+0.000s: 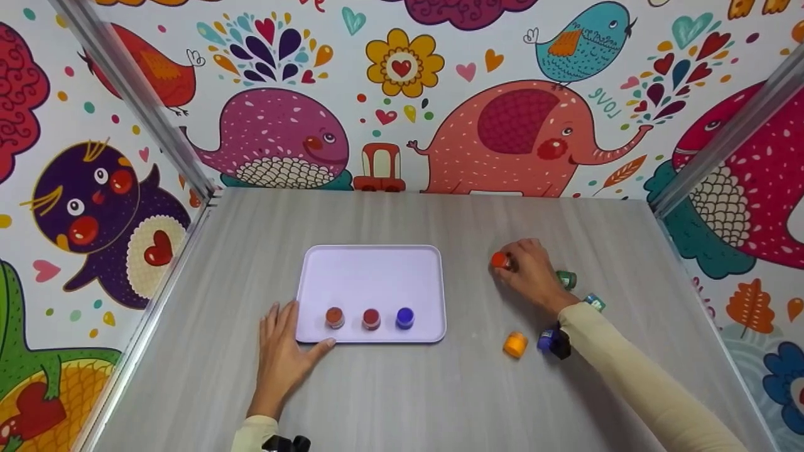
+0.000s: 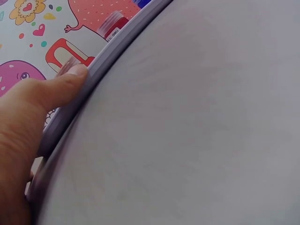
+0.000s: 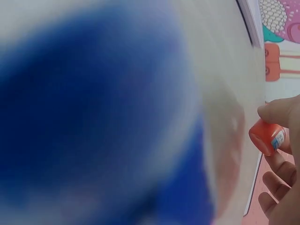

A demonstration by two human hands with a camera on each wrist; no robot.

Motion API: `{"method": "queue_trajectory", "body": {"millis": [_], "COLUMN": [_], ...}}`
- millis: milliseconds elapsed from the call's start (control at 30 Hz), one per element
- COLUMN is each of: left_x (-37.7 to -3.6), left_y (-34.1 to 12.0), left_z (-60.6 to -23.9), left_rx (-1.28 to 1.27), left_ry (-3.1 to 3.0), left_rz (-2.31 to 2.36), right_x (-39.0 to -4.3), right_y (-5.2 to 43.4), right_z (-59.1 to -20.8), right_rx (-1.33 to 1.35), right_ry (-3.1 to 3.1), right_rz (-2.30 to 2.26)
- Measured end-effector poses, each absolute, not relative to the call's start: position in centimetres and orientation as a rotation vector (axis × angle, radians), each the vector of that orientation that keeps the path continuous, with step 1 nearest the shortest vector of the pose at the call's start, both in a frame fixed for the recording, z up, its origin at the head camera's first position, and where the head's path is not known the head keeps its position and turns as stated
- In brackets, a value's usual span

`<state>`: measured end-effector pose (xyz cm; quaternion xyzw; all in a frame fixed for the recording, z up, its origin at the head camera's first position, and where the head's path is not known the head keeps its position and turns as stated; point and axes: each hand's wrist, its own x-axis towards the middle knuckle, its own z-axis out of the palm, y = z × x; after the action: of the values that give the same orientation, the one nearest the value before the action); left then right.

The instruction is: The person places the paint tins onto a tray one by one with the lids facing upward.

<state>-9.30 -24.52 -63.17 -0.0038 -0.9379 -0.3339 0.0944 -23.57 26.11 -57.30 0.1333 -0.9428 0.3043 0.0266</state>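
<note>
1. Right of centre in the head view, your right hand [image 1: 531, 273] rests on the worktop [image 1: 402, 389] with its fingers curled round a small orange-red jar [image 1: 499, 260]; the right wrist view shows the same jar [image 3: 266, 137] pinched between thumb and fingers.
2. At the lower left of centre, your left hand [image 1: 282, 348] lies flat with fingers straight, the thumb touching the front left corner of the lavender tray [image 1: 370, 270]. In the left wrist view the thumb [image 2: 61, 86] presses against the tray's rim [image 2: 108, 56].
3. Along the tray's front edge three jars stand in a row: a brown-orange jar [image 1: 335, 317], a red jar [image 1: 371, 319] and a blue jar [image 1: 405, 317].
4. Just right of your right hand lie a green jar [image 1: 566, 279] and a teal jar [image 1: 594, 302]. Below the wrist sit a yellow-orange jar [image 1: 515, 344] and a dark blue jar [image 1: 548, 339], the last filling the right wrist view as a blur.
</note>
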Motion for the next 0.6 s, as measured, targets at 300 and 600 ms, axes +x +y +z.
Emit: {"method": "queue_trajectory", "body": {"millis": [300, 600], "left_x": [-9.2, -9.4], "left_y": [-24.4, -24.5], "left_z": [-63.3, -63.1], "left_rx": [-0.008, 0.023], "left_ry": [-2.766, -2.822], "left_rz": [-0.975, -0.989], "right_x": [-23.0, -22.5], "right_y": [23.8, 21.8], "right_z": [-57.3, -57.3], "right_rx": [0.427, 0.503], "right_ry": [-2.933, -2.925], "right_rz": [1.005, 1.013]}}
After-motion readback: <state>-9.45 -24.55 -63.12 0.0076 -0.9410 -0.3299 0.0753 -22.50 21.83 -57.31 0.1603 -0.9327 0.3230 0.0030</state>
